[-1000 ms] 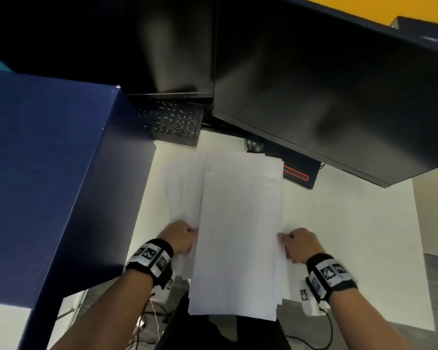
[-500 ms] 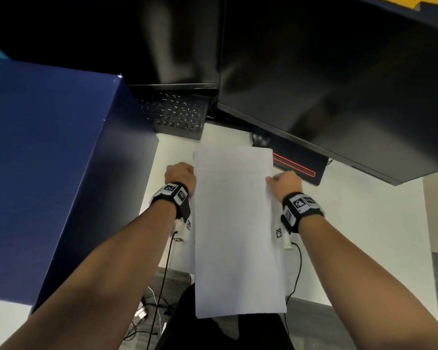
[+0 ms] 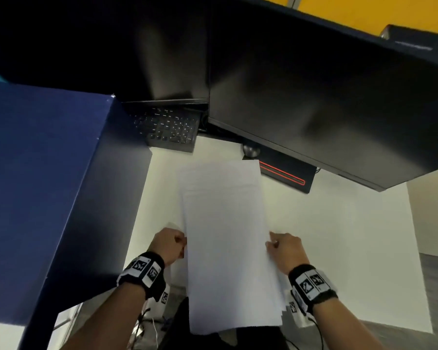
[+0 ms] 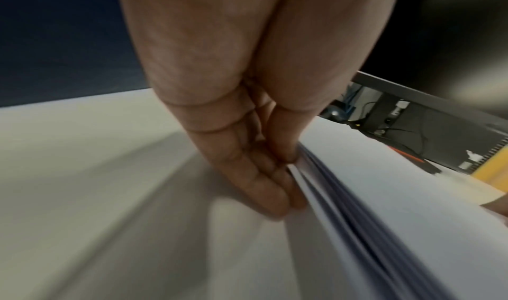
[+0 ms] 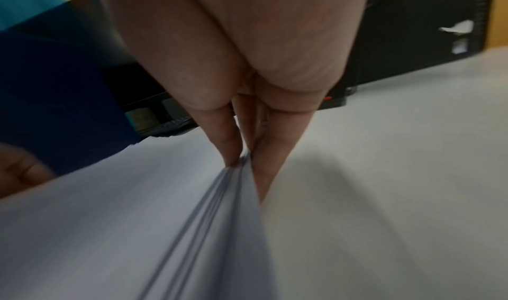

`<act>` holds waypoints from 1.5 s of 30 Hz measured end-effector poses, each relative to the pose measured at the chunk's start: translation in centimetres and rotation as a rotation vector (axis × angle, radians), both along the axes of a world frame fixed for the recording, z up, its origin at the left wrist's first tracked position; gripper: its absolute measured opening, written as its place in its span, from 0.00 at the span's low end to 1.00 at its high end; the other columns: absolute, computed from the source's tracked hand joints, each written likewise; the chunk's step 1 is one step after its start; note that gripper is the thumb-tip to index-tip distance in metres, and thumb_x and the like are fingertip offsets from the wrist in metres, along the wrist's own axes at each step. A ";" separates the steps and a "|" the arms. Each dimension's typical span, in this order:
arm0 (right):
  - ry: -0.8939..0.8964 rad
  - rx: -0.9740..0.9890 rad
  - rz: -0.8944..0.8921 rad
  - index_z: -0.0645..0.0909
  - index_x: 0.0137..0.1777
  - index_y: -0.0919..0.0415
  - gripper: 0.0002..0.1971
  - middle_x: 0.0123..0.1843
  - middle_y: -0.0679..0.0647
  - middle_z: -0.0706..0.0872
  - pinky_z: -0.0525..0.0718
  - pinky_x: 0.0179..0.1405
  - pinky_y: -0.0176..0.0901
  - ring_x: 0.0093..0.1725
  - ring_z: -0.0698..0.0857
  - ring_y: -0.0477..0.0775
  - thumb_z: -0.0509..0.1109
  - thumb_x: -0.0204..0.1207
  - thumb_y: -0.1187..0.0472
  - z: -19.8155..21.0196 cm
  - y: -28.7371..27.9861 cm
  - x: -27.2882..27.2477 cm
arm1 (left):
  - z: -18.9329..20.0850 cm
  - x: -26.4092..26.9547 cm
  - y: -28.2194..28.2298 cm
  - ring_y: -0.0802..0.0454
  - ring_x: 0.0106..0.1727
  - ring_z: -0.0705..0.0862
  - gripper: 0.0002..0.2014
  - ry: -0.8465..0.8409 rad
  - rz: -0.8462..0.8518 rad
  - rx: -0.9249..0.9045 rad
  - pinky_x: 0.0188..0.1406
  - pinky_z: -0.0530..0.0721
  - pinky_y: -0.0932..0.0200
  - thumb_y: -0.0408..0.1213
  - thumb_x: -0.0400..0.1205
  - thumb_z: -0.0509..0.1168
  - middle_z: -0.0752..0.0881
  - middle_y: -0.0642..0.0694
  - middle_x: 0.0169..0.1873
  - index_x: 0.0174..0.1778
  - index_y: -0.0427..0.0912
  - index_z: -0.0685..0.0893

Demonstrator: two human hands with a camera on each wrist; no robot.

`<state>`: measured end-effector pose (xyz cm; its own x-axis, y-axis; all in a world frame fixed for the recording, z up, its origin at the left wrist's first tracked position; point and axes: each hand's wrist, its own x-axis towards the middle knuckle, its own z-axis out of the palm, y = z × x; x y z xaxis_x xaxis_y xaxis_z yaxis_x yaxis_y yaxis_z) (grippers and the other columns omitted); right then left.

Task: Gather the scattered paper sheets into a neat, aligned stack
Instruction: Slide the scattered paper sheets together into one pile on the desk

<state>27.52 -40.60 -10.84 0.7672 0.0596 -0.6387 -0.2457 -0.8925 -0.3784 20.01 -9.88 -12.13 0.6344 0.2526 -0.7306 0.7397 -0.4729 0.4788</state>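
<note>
A stack of white paper sheets (image 3: 225,238) lies lengthwise over the white desk (image 3: 339,223), its near end hanging past the desk's front edge. The far ends of several sheets are staggered. My left hand (image 3: 171,245) pinches the stack's left edge, thumb on top and fingers beneath. My right hand (image 3: 285,248) pinches the right edge the same way. In the left wrist view the left hand (image 4: 288,174) holds the fanned sheet edges (image 4: 343,213). In the right wrist view the right hand (image 5: 244,159) holds the layered sheet edges (image 5: 214,207).
A dark blue partition (image 3: 41,198) stands close on the left. A black keyboard (image 3: 170,130) and two dark monitors (image 3: 314,97) sit at the back, with a black stand base with a red line (image 3: 286,174) just beyond the paper. Bare desk lies to the right.
Both hands have pulled back toward me along the stack's sides from its far end to its middle. The stack's far edge now shows staggered sheets.
</note>
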 end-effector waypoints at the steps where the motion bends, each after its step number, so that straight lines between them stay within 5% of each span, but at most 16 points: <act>1: -0.005 -0.016 0.017 0.89 0.60 0.65 0.15 0.54 0.61 0.92 0.82 0.54 0.38 0.57 0.89 0.61 0.67 0.82 0.59 -0.1 0.2 -0.1 | 0.3 0.2 -0.3 0.52 0.27 0.85 0.15 0.008 -0.061 0.037 0.27 0.82 0.70 0.26 0.79 0.63 0.87 0.46 0.26 0.28 0.37 0.88; 3: 0.042 -0.051 0.027 0.91 0.43 0.68 0.14 0.41 0.59 0.92 0.82 0.42 0.39 0.47 0.90 0.61 0.69 0.80 0.57 0.3 -0.2 0.3 | 0.7 0.6 -0.2 0.51 0.29 0.84 0.15 0.045 -0.113 0.064 0.29 0.78 0.66 0.29 0.79 0.61 0.88 0.48 0.27 0.29 0.38 0.89; 5: 0.047 -0.077 -0.004 0.90 0.38 0.68 0.16 0.38 0.59 0.92 0.83 0.40 0.41 0.44 0.91 0.61 0.69 0.80 0.56 0.8 -1.0 1.7 | 1.0 1.2 0.8 0.48 0.32 0.87 0.17 0.068 -0.061 0.036 0.36 0.82 0.63 0.35 0.81 0.60 0.90 0.48 0.28 0.26 0.42 0.87; 10: -0.134 -0.045 -0.027 0.86 0.53 0.70 0.22 0.58 0.71 0.86 0.79 0.58 0.46 0.60 0.86 0.69 0.59 0.86 0.50 0.9 1.8 7.1 | 1.2 7.3 1.5 0.37 0.56 0.87 0.22 -0.079 0.060 0.209 0.55 0.80 0.55 0.50 0.87 0.57 0.91 0.36 0.52 0.45 0.36 0.87; 12: -0.072 -0.042 0.000 0.80 0.63 0.72 0.27 0.65 0.73 0.77 0.76 0.69 0.49 0.64 0.81 0.70 0.54 0.88 0.47 0.2 5.0 8.6 | 1.3 10.3 -0.1 0.34 0.66 0.83 0.21 -0.084 0.074 0.241 0.62 0.79 0.51 0.45 0.88 0.58 0.86 0.32 0.63 0.61 0.30 0.84; 15: -0.039 -0.035 0.036 0.74 0.73 0.72 0.30 0.71 0.70 0.71 0.72 0.75 0.53 0.70 0.74 0.70 0.51 0.88 0.45 -0.1 8.6 10.0 | 1.2 13.3 -2.1 0.35 0.68 0.81 0.17 -0.189 0.042 0.267 0.64 0.77 0.51 0.39 0.89 0.58 0.83 0.32 0.66 0.67 0.29 0.79; 19: -0.101 0.042 -0.027 0.82 0.51 0.70 0.24 0.59 0.71 0.82 0.76 0.54 0.46 0.58 0.82 0.69 0.56 0.86 0.47 0.2 6.5 10.9 | 0.9 11.6 -0.8 0.37 0.78 0.72 0.32 -0.253 0.165 0.180 0.78 0.70 0.47 0.48 0.85 0.63 0.73 0.35 0.77 0.82 0.35 0.66; 21: -0.123 0.017 -0.008 0.82 0.41 0.67 0.21 0.49 0.68 0.86 0.75 0.47 0.46 0.52 0.84 0.68 0.62 0.84 0.49 0.8 3.7 9.5 | 0.8 8.7 0.8 0.36 0.75 0.76 0.33 -0.164 0.153 0.257 0.75 0.75 0.46 0.54 0.83 0.64 0.78 0.34 0.74 0.78 0.35 0.72; 24: -0.025 -0.026 0.064 0.85 0.37 0.61 0.17 0.42 0.60 0.88 0.77 0.45 0.42 0.47 0.86 0.59 0.68 0.82 0.50 1.6 0.5 4.8 | 0.8 2.9 2.0 0.36 0.57 0.86 0.26 0.047 -0.058 0.343 0.56 0.82 0.53 0.56 0.84 0.60 0.89 0.35 0.56 0.56 0.35 0.87; 27: 0.060 -0.024 0.092 0.88 0.49 0.65 0.15 0.46 0.60 0.92 0.82 0.47 0.40 0.48 0.88 0.58 0.66 0.83 0.54 1.6 -0.4 0.1 | 1.0 -1.7 0.6 0.41 0.46 0.88 0.25 0.174 -0.168 0.311 0.46 0.83 0.57 0.56 0.83 0.60 0.92 0.39 0.46 0.43 0.36 0.90; 29: 0.068 -0.027 0.108 0.88 0.43 0.66 0.15 0.41 0.58 0.91 0.82 0.42 0.40 0.46 0.90 0.59 0.65 0.83 0.58 1.0 0.2 -1.9 | 0.6 -2.7 -0.8 0.40 0.48 0.90 0.21 0.163 -0.191 0.320 0.47 0.86 0.55 0.52 0.83 0.62 0.92 0.38 0.44 0.39 0.37 0.88; 34: 0.073 -0.097 0.104 0.85 0.33 0.64 0.17 0.29 0.52 0.85 0.78 0.35 0.38 0.40 0.89 0.59 0.63 0.81 0.61 0.5 0.2 -3.1 | 1.0 -2.9 -2.0 0.39 0.51 0.89 0.20 0.145 -0.132 0.358 0.48 0.83 0.56 0.52 0.83 0.64 0.91 0.38 0.48 0.46 0.37 0.89; 38: -0.037 -0.032 -0.031 0.88 0.57 0.63 0.19 0.54 0.57 0.91 0.80 0.56 0.42 0.59 0.88 0.61 0.67 0.82 0.47 1.5 -1.3 -0.6 | 2.3 -2.5 -0.1 0.43 0.62 0.86 0.29 0.011 0.149 0.302 0.63 0.82 0.54 0.60 0.79 0.67 0.89 0.44 0.60 0.68 0.42 0.83; 40: -0.087 0.019 -0.082 0.85 0.58 0.59 0.21 0.54 0.57 0.88 0.78 0.55 0.44 0.57 0.85 0.62 0.71 0.77 0.42 1.3 -0.2 0.8 | 2.7 -0.9 -0.4 0.43 0.68 0.83 0.39 -0.022 0.275 0.242 0.68 0.79 0.53 0.64 0.74 0.70 0.87 0.44 0.65 0.73 0.38 0.79; 42: -0.109 0.047 -0.081 0.79 0.47 0.59 0.25 0.46 0.58 0.83 0.74 0.45 0.43 0.48 0.82 0.60 0.76 0.68 0.36 0.3 2.2 1.6 | 3.0 1.1 -1.9 0.42 0.69 0.83 0.47 -0.047 0.415 0.150 0.68 0.79 0.55 0.65 0.67 0.76 0.85 0.43 0.68 0.74 0.35 0.77; 45: -0.016 0.165 -0.196 0.75 0.68 0.63 0.43 0.59 0.57 0.82 0.83 0.57 0.47 0.59 0.84 0.60 0.84 0.59 0.39 -0.7 6.0 2.4 | 2.9 3.7 -3.5 0.40 0.63 0.86 0.45 -0.043 0.475 0.058 0.60 0.83 0.56 0.62 0.61 0.81 0.87 0.42 0.62 0.67 0.35 0.82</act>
